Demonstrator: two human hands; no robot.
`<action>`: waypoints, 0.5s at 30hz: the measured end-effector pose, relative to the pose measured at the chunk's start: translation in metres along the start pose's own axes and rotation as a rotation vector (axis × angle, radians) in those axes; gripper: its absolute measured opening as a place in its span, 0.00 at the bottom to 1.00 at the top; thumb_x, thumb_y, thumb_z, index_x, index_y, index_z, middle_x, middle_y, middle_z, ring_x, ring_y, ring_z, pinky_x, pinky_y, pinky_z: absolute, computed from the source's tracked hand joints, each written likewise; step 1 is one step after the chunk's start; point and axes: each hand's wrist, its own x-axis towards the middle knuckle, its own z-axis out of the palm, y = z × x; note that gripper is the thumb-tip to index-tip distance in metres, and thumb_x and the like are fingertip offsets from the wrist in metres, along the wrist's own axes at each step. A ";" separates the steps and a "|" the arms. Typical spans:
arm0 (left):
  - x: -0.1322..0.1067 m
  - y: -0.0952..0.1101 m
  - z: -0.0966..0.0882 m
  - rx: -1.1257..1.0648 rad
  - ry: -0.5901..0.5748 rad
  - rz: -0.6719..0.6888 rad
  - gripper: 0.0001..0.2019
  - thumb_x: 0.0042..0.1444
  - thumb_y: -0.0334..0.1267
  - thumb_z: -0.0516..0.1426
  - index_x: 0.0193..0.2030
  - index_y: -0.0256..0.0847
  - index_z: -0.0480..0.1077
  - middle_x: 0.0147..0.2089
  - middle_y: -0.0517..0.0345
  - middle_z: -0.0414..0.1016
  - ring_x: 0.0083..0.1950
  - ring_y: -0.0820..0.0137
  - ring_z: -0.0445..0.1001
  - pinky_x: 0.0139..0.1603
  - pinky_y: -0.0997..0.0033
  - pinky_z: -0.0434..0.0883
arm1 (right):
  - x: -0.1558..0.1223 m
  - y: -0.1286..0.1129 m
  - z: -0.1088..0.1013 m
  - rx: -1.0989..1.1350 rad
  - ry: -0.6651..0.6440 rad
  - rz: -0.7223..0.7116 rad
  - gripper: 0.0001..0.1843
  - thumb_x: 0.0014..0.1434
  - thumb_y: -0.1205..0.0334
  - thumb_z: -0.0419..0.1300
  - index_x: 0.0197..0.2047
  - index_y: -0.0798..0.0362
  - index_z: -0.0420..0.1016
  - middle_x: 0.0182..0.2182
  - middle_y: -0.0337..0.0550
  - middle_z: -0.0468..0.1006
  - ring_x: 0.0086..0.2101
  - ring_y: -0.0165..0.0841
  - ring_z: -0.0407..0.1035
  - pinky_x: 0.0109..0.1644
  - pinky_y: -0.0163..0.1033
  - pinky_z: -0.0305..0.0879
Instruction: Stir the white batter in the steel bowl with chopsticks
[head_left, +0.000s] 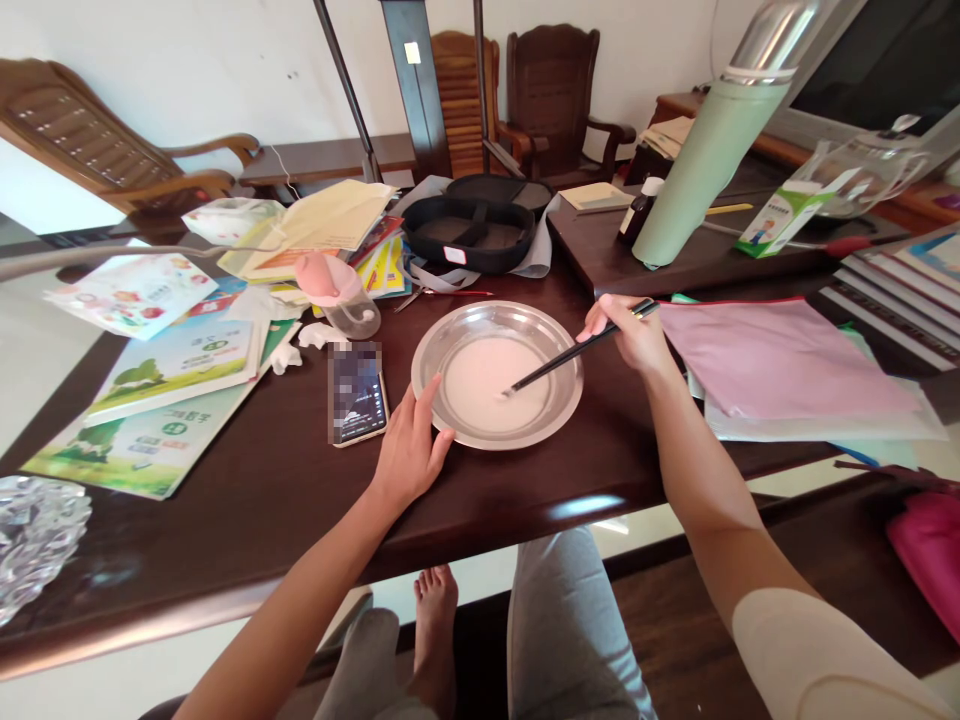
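A round stainless steel dish sits on the dark table before me, with a pale, milky pinkish mixture in its bottom. My left hand grips the near-left rim, its index finger laid on the edge and its thumb apart. From the right, my right hand is closed around black chopsticks. They slant down to the left, and their whitened tips are in the mixture. Just left of my left hand lies a phone with its screen lit, partly blurred out.
Left stand workbooks, crumpled tissues and a pink-lidded bottle. An open black case lies behind the dish. Rightward are a tall green thermos, a small carton and a pink folder. The table's front edge is near my legs.
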 end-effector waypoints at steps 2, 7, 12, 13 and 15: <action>0.000 0.000 0.000 -0.002 0.001 0.003 0.35 0.74 0.56 0.40 0.78 0.33 0.51 0.72 0.26 0.64 0.74 0.43 0.63 0.69 0.41 0.66 | -0.002 -0.001 0.004 0.003 -0.104 0.017 0.27 0.60 0.35 0.65 0.21 0.47 0.78 0.23 0.41 0.83 0.30 0.38 0.80 0.42 0.44 0.76; 0.000 0.001 -0.001 -0.016 -0.002 -0.018 0.35 0.74 0.56 0.42 0.78 0.35 0.51 0.72 0.29 0.65 0.74 0.45 0.64 0.70 0.41 0.66 | -0.003 -0.008 0.014 -0.058 -0.178 0.031 0.26 0.57 0.33 0.67 0.26 0.47 0.81 0.27 0.42 0.86 0.34 0.39 0.83 0.46 0.44 0.77; 0.000 0.002 -0.001 -0.022 -0.001 -0.026 0.33 0.74 0.53 0.42 0.78 0.36 0.52 0.72 0.30 0.64 0.74 0.45 0.64 0.70 0.41 0.66 | 0.001 0.000 0.003 -0.032 0.042 -0.004 0.28 0.58 0.33 0.66 0.20 0.47 0.77 0.22 0.41 0.83 0.31 0.39 0.82 0.45 0.46 0.78; 0.000 0.002 -0.001 -0.020 -0.002 -0.025 0.32 0.74 0.52 0.42 0.78 0.36 0.52 0.73 0.30 0.64 0.74 0.46 0.64 0.70 0.42 0.66 | 0.001 0.001 0.002 -0.021 0.051 -0.009 0.29 0.59 0.33 0.65 0.19 0.46 0.76 0.21 0.41 0.82 0.31 0.40 0.81 0.44 0.46 0.78; 0.000 0.003 -0.002 -0.014 -0.003 -0.024 0.31 0.75 0.51 0.42 0.78 0.35 0.52 0.72 0.30 0.65 0.74 0.46 0.65 0.69 0.42 0.66 | 0.000 0.002 0.003 -0.006 0.005 0.000 0.29 0.59 0.33 0.65 0.18 0.46 0.76 0.20 0.42 0.81 0.30 0.40 0.81 0.42 0.46 0.77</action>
